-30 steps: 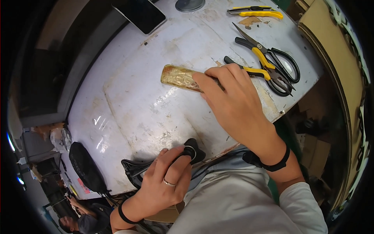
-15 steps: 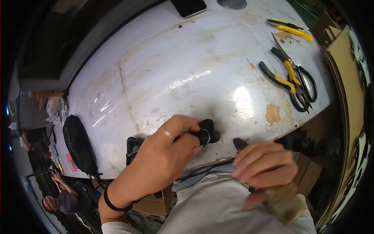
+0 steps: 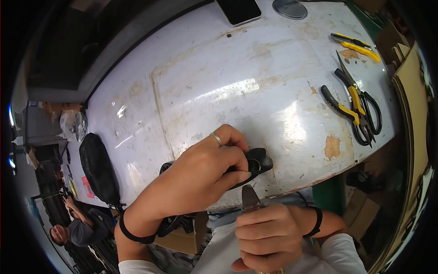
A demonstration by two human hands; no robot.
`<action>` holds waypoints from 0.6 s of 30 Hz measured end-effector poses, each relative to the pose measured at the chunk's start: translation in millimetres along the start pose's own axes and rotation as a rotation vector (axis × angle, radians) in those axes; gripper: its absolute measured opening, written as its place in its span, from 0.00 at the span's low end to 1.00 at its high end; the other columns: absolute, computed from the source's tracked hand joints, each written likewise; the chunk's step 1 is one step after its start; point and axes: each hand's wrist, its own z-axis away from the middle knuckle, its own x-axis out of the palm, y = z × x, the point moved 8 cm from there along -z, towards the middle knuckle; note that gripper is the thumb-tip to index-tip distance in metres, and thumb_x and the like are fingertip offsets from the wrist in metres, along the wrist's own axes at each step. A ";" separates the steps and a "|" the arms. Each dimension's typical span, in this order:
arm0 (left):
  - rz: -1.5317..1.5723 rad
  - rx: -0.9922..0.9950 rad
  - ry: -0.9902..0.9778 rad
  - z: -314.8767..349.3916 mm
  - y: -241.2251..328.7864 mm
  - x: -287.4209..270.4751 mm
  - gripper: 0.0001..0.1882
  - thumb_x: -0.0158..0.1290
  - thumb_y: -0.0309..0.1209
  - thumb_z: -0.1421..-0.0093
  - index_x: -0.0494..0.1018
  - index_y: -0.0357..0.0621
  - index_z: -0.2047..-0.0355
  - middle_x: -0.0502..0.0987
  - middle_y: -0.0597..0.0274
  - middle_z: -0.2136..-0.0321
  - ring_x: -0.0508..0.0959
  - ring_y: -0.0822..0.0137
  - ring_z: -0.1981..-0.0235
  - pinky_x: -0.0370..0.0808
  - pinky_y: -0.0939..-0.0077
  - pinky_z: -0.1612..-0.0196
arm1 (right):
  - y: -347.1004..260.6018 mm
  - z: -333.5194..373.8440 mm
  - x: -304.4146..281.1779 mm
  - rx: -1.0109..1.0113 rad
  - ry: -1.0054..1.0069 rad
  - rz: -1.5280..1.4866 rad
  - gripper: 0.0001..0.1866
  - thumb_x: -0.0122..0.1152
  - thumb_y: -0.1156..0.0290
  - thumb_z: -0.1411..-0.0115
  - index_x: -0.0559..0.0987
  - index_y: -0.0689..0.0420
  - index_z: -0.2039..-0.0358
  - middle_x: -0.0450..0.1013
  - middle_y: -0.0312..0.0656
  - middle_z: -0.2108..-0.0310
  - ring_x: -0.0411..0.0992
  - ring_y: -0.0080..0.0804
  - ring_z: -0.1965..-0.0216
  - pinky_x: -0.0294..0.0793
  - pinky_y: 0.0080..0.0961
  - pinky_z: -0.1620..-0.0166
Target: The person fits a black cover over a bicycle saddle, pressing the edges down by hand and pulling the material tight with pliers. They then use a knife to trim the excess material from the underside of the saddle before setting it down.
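My left hand (image 3: 207, 166) is closed on a black flexible piece (image 3: 263, 164) near the front edge of the table, pinching it between thumb and fingers. A thin pale ring shows on the piece; its exact kind is unclear. In my right hand (image 3: 269, 233), the fingers wrap round the handle of a flat, dark-bladed hand tool (image 3: 249, 196), mostly hidden by the fist. The blade points up toward the black piece, slightly below it. Dark crumpled material (image 3: 175, 226) shows beneath my left forearm.
Pliers (image 3: 340, 107), black-handled scissors (image 3: 376, 112) and a yellow cutter (image 3: 360, 48) lie at the right. A phone (image 3: 239, 10) and a round lid (image 3: 290, 8) are at the far edge. A black pouch (image 3: 98, 169) lies left; beyond sits another person (image 3: 84, 223).
My right hand and its tool have swung left and turned, bringing the blade close to the black piece. My left hand still grips that piece, and the whole view has shifted slightly.
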 end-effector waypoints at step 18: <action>-0.715 0.415 0.422 44.5 32.9 39.0 0.09 0.64 0.24 0.44 0.81 0.35 0.62 0.78 0.48 0.52 0.86 0.45 0.50 0.87 0.60 0.56 | 28.2 22.5 1.3 0.244 -0.023 -0.098 0.14 0.70 0.77 0.39 0.76 0.61 0.80 0.74 0.44 0.77 0.77 0.40 0.76 0.82 0.38 0.70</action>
